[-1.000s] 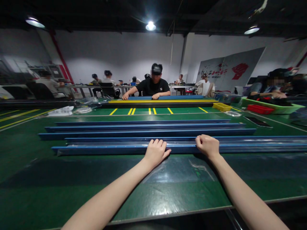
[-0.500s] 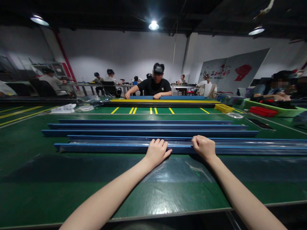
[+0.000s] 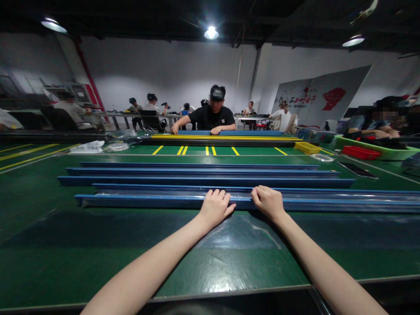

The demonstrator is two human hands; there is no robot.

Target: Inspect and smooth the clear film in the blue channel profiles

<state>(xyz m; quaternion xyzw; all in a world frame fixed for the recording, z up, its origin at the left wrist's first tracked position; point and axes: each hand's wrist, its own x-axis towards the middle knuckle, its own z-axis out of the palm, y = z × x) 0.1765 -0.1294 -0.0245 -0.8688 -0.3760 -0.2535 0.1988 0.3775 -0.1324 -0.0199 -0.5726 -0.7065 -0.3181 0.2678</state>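
Observation:
A long blue channel rail (image 3: 141,201) with a clear film or strip inside lies across the green table in front of me. My left hand (image 3: 214,206) is closed over its near edge, the fingers reaching into the channel and the thumb lying along the front. Just to the right, my right hand (image 3: 269,203) forms a fist against the same rail. Anything between its fingers is hidden. A flat, dark, see-through sheet (image 3: 124,231) is spread on the table beneath my forearms.
Several more blue rails (image 3: 203,181) lie parallel beyond. Farther off are yellow and black bars (image 3: 229,138), a yellow tray (image 3: 306,148), a phone (image 3: 357,169), a red tray (image 3: 361,152) and a green bin (image 3: 387,146). Across the table a co-worker (image 3: 210,114) handles another rail.
My right hand has slid left along the rail, closer to my left hand, and stays closed. My left hand has kept its place.

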